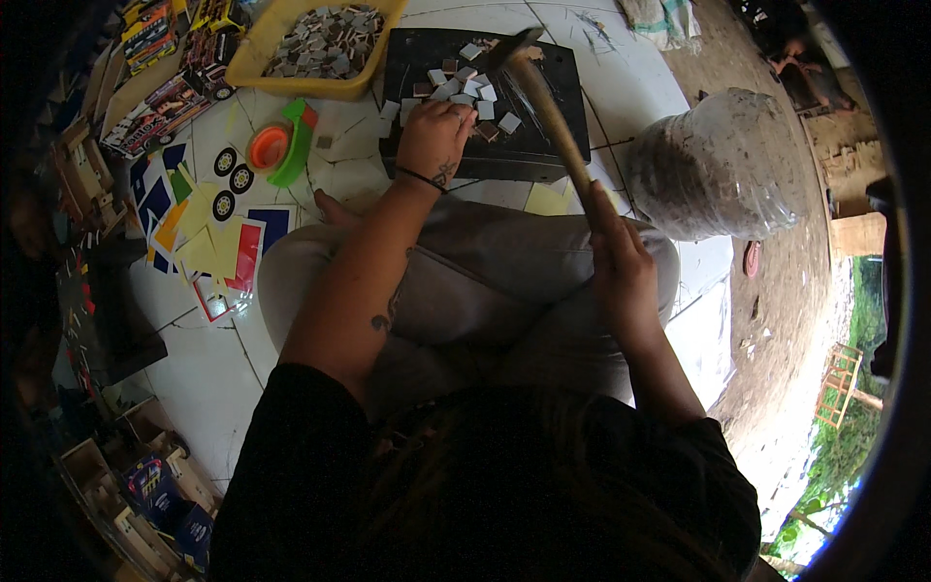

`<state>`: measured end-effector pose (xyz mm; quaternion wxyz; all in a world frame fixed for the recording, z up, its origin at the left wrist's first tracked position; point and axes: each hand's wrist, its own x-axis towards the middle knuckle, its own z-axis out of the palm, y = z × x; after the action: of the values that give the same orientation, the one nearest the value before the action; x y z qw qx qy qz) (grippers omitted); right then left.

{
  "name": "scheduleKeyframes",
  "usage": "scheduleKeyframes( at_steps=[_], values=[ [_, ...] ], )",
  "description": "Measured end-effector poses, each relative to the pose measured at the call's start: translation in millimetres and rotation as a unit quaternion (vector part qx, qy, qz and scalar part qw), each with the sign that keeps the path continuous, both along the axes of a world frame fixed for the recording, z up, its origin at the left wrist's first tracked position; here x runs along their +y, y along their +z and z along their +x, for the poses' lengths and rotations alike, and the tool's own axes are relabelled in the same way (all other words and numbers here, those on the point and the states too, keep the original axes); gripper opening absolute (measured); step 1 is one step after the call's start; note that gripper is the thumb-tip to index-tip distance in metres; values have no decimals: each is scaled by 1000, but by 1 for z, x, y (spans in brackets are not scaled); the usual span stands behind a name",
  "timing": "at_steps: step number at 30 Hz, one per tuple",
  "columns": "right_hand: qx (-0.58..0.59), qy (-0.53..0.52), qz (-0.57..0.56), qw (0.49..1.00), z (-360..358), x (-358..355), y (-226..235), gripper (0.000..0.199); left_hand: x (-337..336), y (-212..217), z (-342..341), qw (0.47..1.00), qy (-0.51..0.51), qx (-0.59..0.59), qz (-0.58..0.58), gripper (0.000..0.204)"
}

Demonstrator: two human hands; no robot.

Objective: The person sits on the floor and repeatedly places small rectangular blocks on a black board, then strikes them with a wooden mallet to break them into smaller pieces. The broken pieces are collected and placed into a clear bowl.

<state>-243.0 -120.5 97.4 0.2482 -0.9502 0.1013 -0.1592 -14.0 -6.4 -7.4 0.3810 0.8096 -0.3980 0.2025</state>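
My right hand (621, 267) is wrapped round the wooden handle of a hammer (553, 109). The hammer slants up and to the left, its dark head over the far part of a low black box (543, 160). On that box lie several small square pieces (509, 122), grey on some faces and brown on others. At the box's near left part rests my left hand (436, 138), its fingers curled together beside the squares. Whatever its fingertips may hold is hidden.
Beyond the box stands a yellow basin (242, 70) heaped with similar squares. Left lie an orange bowl (269, 147), a green plastic piece (293, 160), black toy wheels (223, 206), coloured paper sheets (199, 250) and toy trucks (170, 109). A bulky clear plastic bag (713, 165) sits right.
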Motion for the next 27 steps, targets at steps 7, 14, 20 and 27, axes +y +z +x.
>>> scheduleKeyframes(
  at_steps=[7, 14, 20, 27],
  values=[
    [32, -15, 43, 998, 0, -2, 2, 64, 0, -2, 1, 1000, -7, -16, -8, 11],
    [6, 4, 40, 999, 4, -4, -3, 63, 0, -2, 2, 1000, -17, 3, -2, 10],
    [83, -16, 84, 993, 6, -5, -2, 56, 2, -3, -1, 1000, -3, 25, 11, 12],
    [18, -75, -7, 997, 59, -63, -11, 59, 1, -1, 4, 999, -15, 37, 11, 17]
  ],
)
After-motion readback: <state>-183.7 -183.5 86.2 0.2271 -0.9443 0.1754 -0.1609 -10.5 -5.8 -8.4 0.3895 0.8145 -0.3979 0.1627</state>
